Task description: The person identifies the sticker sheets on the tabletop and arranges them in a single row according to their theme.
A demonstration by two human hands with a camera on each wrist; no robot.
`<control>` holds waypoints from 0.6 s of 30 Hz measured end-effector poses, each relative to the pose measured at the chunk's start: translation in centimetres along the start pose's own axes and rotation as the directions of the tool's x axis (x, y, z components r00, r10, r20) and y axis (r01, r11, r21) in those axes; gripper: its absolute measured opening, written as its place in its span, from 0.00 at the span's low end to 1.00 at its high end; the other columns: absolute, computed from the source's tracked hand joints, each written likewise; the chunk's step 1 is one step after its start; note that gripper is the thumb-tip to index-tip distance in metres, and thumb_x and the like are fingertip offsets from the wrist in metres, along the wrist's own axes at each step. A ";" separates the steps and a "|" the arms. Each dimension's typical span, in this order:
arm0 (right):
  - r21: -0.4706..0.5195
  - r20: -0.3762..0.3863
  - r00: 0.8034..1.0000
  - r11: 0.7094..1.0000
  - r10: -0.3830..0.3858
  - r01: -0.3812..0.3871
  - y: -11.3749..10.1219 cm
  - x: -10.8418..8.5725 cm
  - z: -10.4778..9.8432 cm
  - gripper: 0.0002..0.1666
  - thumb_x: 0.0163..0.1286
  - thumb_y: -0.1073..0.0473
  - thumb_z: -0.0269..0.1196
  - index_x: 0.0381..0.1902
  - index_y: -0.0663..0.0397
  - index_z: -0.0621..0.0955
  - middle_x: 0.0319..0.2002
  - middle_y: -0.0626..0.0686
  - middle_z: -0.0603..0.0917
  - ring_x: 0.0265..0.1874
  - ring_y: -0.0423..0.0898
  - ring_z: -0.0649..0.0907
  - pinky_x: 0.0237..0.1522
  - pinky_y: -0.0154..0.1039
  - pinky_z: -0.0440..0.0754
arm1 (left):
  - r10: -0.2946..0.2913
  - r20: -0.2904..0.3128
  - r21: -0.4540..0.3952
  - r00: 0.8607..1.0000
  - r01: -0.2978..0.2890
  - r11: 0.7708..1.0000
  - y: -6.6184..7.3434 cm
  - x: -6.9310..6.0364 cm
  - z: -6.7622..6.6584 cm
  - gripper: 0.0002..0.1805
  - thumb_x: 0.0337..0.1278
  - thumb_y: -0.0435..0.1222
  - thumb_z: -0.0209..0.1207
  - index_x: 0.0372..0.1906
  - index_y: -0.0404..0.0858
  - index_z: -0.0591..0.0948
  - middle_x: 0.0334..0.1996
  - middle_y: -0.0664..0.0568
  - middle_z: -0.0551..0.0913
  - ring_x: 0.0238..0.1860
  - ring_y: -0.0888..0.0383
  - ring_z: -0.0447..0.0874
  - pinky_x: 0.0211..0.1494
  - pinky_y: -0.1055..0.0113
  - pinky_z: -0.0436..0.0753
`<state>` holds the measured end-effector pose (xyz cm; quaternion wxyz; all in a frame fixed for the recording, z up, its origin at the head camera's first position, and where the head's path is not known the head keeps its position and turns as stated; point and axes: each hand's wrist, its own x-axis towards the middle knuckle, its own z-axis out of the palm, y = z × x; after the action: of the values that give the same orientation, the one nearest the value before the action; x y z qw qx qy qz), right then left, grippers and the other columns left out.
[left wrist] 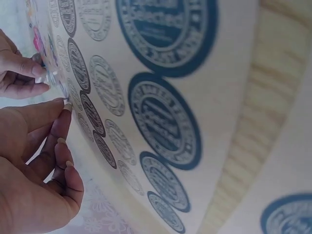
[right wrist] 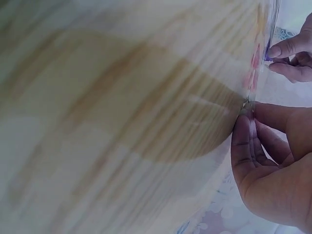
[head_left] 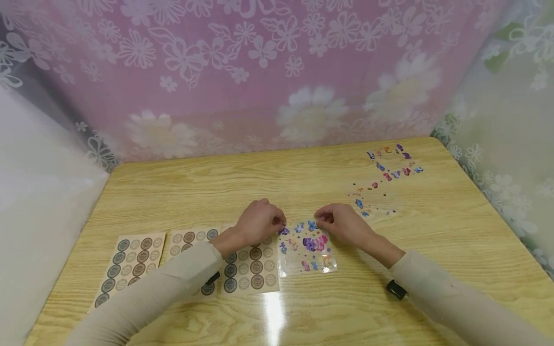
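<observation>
A clear sheet with purple, pink, blue and orange flower stickers (head_left: pixel 309 245) lies on the wooden table, right of the sheets of round labels. My left hand (head_left: pixel 259 222) pinches its far left corner between thumb and index finger; the left wrist view shows that hand (left wrist: pixel 41 161) with its other fingers curled. At the far right corner, my right hand (head_left: pixel 344 225) pinches the sheet's edge with thumb and fingertips. In the right wrist view the right hand (right wrist: pixel 273 156) has its fingertips together at the edge, and the sheet is seen almost edge-on.
Sheets of round brown and blue labels (head_left: pixel 130 264) lie to the left, partly under my left forearm. Two more clear sheets with small flower stickers (head_left: pixel 387 176) lie at the back right. A flowered curtain (head_left: pixel 242 96) hangs behind the table (head_left: pixel 195 178).
</observation>
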<state>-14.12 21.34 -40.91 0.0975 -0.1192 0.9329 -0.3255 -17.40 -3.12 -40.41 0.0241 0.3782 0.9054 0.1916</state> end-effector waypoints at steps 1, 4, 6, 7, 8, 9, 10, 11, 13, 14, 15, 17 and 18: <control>-0.006 0.001 1.000 1.000 -0.003 0.003 0.0 0.0 0.0 0.10 0.66 0.63 0.63 0.44 0.61 0.84 0.31 0.47 0.82 0.30 0.40 0.78 0.36 0.38 0.78 | -0.007 0.001 0.001 1.000 0.007 1.000 0.0 0.0 0.0 0.04 0.55 0.37 0.66 0.35 0.44 0.89 0.30 0.58 0.86 0.32 0.61 0.74 0.42 0.64 0.72; -0.026 0.003 1.000 1.000 -0.005 0.005 -0.1 -0.1 0.0 0.10 0.66 0.62 0.63 0.44 0.60 0.83 0.31 0.47 0.81 0.30 0.41 0.78 0.36 0.38 0.78 | -0.031 0.002 0.002 1.000 0.031 1.000 0.0 0.1 0.2 0.05 0.54 0.39 0.67 0.35 0.45 0.89 0.31 0.60 0.86 0.31 0.62 0.72 0.42 0.65 0.70; -0.049 0.001 1.000 0.999 -0.003 0.003 -0.2 -0.3 -0.1 0.09 0.66 0.62 0.64 0.43 0.59 0.83 0.32 0.47 0.81 0.30 0.41 0.77 0.35 0.38 0.78 | -0.041 0.006 0.010 0.999 0.041 0.999 0.1 0.2 0.3 0.05 0.54 0.39 0.67 0.35 0.46 0.89 0.31 0.60 0.86 0.31 0.62 0.71 0.42 0.64 0.70; -0.064 -0.003 1.000 0.998 -0.004 0.004 -0.2 -0.3 -0.1 0.09 0.65 0.62 0.64 0.43 0.58 0.83 0.32 0.47 0.80 0.30 0.42 0.77 0.35 0.39 0.78 | -0.043 0.008 0.021 0.999 0.043 0.999 0.2 0.2 0.3 0.05 0.54 0.40 0.67 0.36 0.46 0.89 0.31 0.60 0.86 0.31 0.62 0.70 0.42 0.63 0.70; -0.076 -0.008 1.000 0.997 -0.009 0.008 -0.2 -0.3 -0.1 0.09 0.65 0.62 0.64 0.42 0.58 0.83 0.32 0.47 0.80 0.31 0.42 0.77 0.35 0.39 0.78 | -0.046 0.012 0.039 0.999 0.045 0.998 0.2 0.2 0.3 0.05 0.54 0.41 0.67 0.36 0.47 0.89 0.31 0.61 0.85 0.31 0.61 0.70 0.42 0.63 0.70; -0.090 -0.013 1.000 0.996 -0.014 0.012 -0.2 -0.3 -0.1 0.09 0.65 0.61 0.64 0.42 0.58 0.83 0.33 0.48 0.80 0.31 0.42 0.76 0.35 0.39 0.78 | -0.047 0.016 0.058 0.999 0.046 0.997 0.3 0.2 0.3 0.05 0.54 0.41 0.67 0.36 0.47 0.89 0.31 0.60 0.85 0.31 0.61 0.70 0.42 0.62 0.70; -0.103 -0.020 1.000 0.994 -0.022 0.020 -0.2 -0.3 0.0 0.09 0.64 0.61 0.65 0.41 0.58 0.84 0.33 0.48 0.79 0.31 0.43 0.76 0.35 0.39 0.77 | -0.047 0.017 0.078 0.999 0.046 0.996 0.4 0.2 0.2 0.05 0.55 0.42 0.67 0.36 0.48 0.89 0.31 0.61 0.85 0.31 0.60 0.70 0.42 0.61 0.70; -0.117 -0.026 0.999 0.993 -0.030 0.027 -0.2 -0.3 0.0 0.08 0.64 0.61 0.65 0.41 0.58 0.84 0.33 0.48 0.79 0.31 0.43 0.76 0.35 0.39 0.77 | -0.049 0.019 0.098 0.999 0.047 0.994 0.4 0.2 0.2 0.05 0.55 0.42 0.67 0.35 0.49 0.89 0.31 0.61 0.84 0.31 0.60 0.70 0.41 0.61 0.70; -0.141 -0.036 0.998 0.989 -0.048 0.042 -0.3 -0.3 0.1 0.08 0.64 0.61 0.65 0.40 0.58 0.84 0.33 0.48 0.78 0.31 0.43 0.76 0.36 0.39 0.77 | -0.051 0.020 0.132 0.998 0.048 0.990 0.5 0.3 0.1 0.04 0.55 0.43 0.67 0.35 0.50 0.89 0.31 0.61 0.84 0.31 0.60 0.70 0.40 0.61 0.70; -0.148 -0.038 0.998 0.988 -0.057 0.050 -0.4 -0.3 0.2 0.08 0.64 0.61 0.65 0.40 0.58 0.84 0.33 0.48 0.78 0.31 0.43 0.76 0.36 0.39 0.78 | -0.051 0.021 0.145 0.998 0.048 0.988 0.5 0.3 0.1 0.04 0.54 0.43 0.67 0.35 0.50 0.89 0.31 0.62 0.84 0.31 0.60 0.70 0.40 0.61 0.70; -0.157 -0.041 0.997 0.986 -0.065 0.058 -0.4 -0.2 0.2 0.08 0.64 0.62 0.65 0.39 0.59 0.84 0.33 0.49 0.78 0.31 0.42 0.76 0.36 0.39 0.78 | -0.050 0.021 0.156 0.999 0.046 0.987 0.5 0.3 0.0 0.04 0.54 0.43 0.67 0.34 0.51 0.89 0.31 0.62 0.85 0.31 0.60 0.70 0.40 0.61 0.70; -0.173 -0.045 0.996 0.982 -0.078 0.069 -0.5 -0.2 0.2 0.07 0.63 0.62 0.66 0.39 0.59 0.84 0.33 0.49 0.78 0.31 0.42 0.77 0.35 0.39 0.78 | -0.048 0.027 0.172 0.998 0.043 0.984 0.5 0.3 -0.1 0.04 0.54 0.43 0.67 0.34 0.51 0.89 0.32 0.62 0.85 0.31 0.60 0.70 0.41 0.61 0.69; -0.181 -0.047 0.995 0.981 -0.083 0.073 -0.6 -0.2 0.2 0.07 0.63 0.62 0.66 0.39 0.59 0.84 0.33 0.49 0.78 0.31 0.42 0.77 0.35 0.39 0.78 | -0.045 0.029 0.179 0.999 0.039 0.983 0.6 0.3 -0.2 0.04 0.54 0.43 0.67 0.35 0.51 0.89 0.32 0.62 0.85 0.31 0.60 0.70 0.41 0.61 0.70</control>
<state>-13.76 20.83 -40.71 0.0482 -0.1551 0.9553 -0.2472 -17.30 -2.59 -39.95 0.0092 0.3627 0.9261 0.1032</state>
